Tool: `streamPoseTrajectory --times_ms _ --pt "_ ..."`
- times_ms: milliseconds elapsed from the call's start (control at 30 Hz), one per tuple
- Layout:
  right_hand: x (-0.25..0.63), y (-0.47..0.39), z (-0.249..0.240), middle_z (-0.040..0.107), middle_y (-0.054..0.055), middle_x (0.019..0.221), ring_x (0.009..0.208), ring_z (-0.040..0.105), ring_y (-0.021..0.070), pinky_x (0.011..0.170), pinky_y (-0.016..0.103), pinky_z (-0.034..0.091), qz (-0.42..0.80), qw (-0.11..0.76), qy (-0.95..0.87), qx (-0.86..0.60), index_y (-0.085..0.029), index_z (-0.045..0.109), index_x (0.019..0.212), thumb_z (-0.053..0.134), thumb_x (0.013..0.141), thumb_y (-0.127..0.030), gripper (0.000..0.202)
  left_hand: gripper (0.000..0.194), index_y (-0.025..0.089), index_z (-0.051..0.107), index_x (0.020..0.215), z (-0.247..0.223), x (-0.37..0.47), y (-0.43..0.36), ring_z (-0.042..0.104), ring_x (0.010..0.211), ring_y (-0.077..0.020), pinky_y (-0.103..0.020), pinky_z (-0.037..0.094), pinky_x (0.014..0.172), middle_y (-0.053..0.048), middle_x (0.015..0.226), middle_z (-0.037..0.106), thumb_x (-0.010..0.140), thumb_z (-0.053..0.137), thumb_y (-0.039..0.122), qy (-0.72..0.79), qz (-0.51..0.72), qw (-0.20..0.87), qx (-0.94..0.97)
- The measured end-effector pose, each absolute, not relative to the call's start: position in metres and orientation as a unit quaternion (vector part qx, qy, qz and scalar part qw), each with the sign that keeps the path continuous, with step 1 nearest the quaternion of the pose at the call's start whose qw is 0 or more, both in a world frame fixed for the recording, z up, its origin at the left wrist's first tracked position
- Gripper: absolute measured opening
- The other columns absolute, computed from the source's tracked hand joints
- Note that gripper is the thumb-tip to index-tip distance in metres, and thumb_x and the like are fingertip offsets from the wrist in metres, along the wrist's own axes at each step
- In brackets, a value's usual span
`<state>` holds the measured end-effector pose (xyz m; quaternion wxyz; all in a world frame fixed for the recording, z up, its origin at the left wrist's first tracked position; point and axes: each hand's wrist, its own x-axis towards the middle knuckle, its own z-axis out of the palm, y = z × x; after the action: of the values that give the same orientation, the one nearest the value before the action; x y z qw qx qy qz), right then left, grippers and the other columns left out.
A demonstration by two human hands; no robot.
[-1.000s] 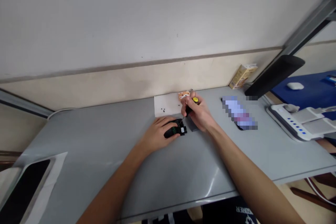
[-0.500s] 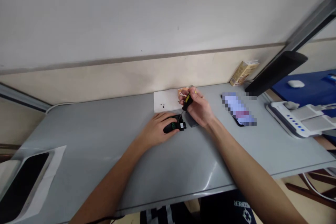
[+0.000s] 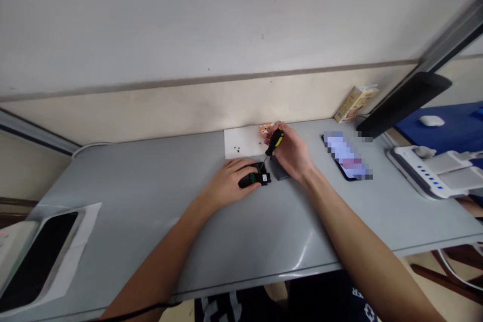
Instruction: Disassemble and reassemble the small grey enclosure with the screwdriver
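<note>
My left hand (image 3: 226, 183) is closed around a small black device (image 3: 247, 180) on the table, steadying it by its rounded end. A green circuit board shows in its opened top, with a white label near the right end; its exact kind is unclear. In my right hand (image 3: 292, 153) is a black-and-yellow screwdriver (image 3: 275, 142), tilted, its thin shaft reaching down into the device. Where the tip meets the device is too small to make out. Under my right hand lies a dark grey block (image 3: 279, 169), partly covered. Behind, several tiny dark pieces (image 3: 237, 149) rest on a white sheet (image 3: 247, 137).
To the right lie a phone (image 3: 346, 156) with a blurred screen and a white charging hub (image 3: 426, 173). A yellow carton (image 3: 354, 104) and a black cylinder (image 3: 405, 103) stand near the wall. At left, a dark-screened tablet-like device (image 3: 41, 256) lies on white paper.
The view has shifted slightly. My right hand now holds the screwdriver with its handle more fully visible, its shaft still in the device. My left hand keeps its hold.
</note>
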<state>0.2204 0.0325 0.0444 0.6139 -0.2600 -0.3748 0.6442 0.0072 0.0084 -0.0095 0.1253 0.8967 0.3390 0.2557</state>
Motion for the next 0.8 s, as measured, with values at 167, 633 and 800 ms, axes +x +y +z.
streamPoseTrajectory --times_ms 167,633,800 --pt "0.2188 0.0296 0.0434 0.057 -0.002 0.084 0.067 0.055 0.0114 0.061 0.027 0.046 0.647 0.609 -0.375 -0.265 -0.024 0.045 0.079 0.081 0.081 -0.044 0.041 0.022 0.027 0.07 0.115 -0.0093 0.0068 0.0078 0.062 0.125 -0.0243 -0.045 0.047 0.109 -0.005 0.135 0.066 0.095 0.068 0.037 0.339 0.249 0.126 0.898" --pt "0.2222 0.0301 0.0445 0.061 0.0 0.094 0.081 0.062 0.0132 0.073 0.028 0.051 0.655 0.619 -0.364 -0.235 -0.023 0.057 0.085 0.078 0.083 -0.043 0.029 0.024 0.026 0.07 0.116 -0.0102 0.0069 0.0085 0.062 0.125 -0.0248 -0.045 0.048 0.109 -0.005 0.136 0.066 0.095 0.068 0.038 0.336 0.254 0.115 0.9" --pt "0.2176 0.0309 0.0427 0.039 -0.007 0.065 0.051 0.034 0.0076 0.049 0.023 0.033 0.622 0.62 -0.39 -0.275 -0.024 0.041 0.077 0.08 0.082 -0.049 0.046 0.023 0.026 0.07 0.114 -0.0085 0.0063 0.0079 0.062 0.123 -0.024 -0.044 0.049 0.107 -0.006 0.134 0.066 0.096 0.066 0.039 0.335 0.247 0.113 0.902"
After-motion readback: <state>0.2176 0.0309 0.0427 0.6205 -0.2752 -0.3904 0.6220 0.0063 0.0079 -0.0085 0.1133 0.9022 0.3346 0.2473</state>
